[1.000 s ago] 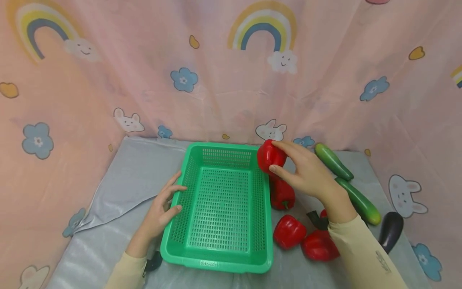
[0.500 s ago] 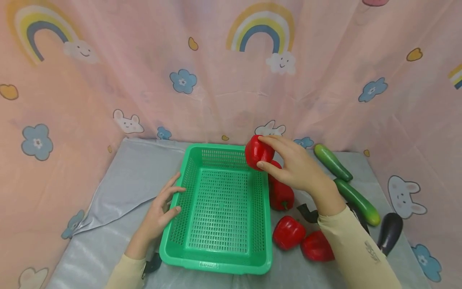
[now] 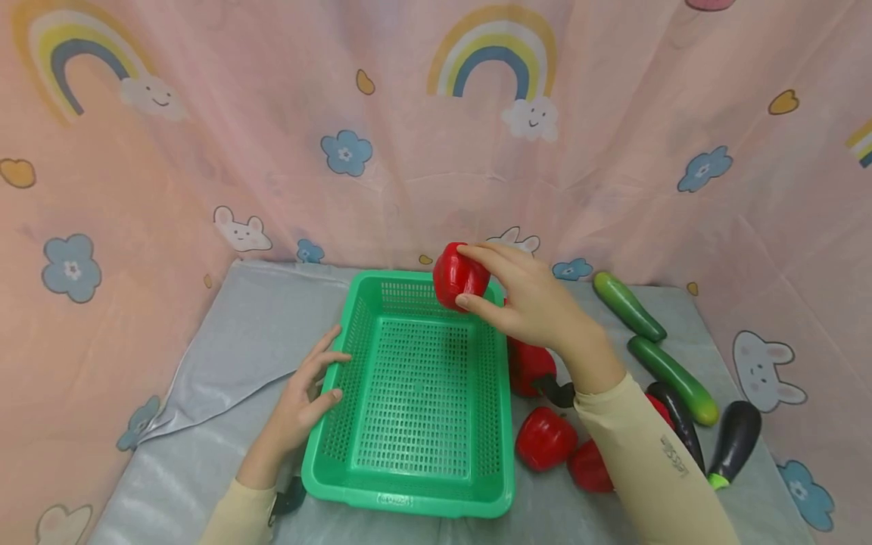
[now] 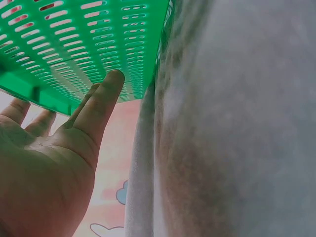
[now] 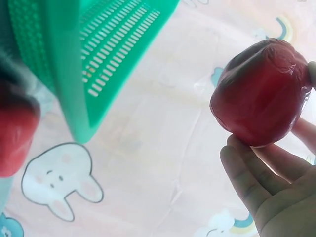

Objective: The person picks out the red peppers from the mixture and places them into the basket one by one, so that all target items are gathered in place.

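A red bell pepper is held in my right hand, above the far right corner of a green plastic basket. The right wrist view shows the same bell pepper between thumb and fingers, apart from the basket wall. My left hand lies at the basket's left rim, with fairly straight fingers reaching over it. From below, the left wrist view has a straight finger against the slotted outer wall. Nothing lies inside the basket.
Right of the basket lie several more red bell peppers, some partly hidden by my right arm. Farther right are two green cucumber-like vegetables and dark eggplants. A grey cloth covers the table; a pink printed curtain hangs behind.
My right hand has carried the red bell pepper leftward and slightly up, from the basket's right rim to above its far right corner. My left hand and the basket have stayed put.
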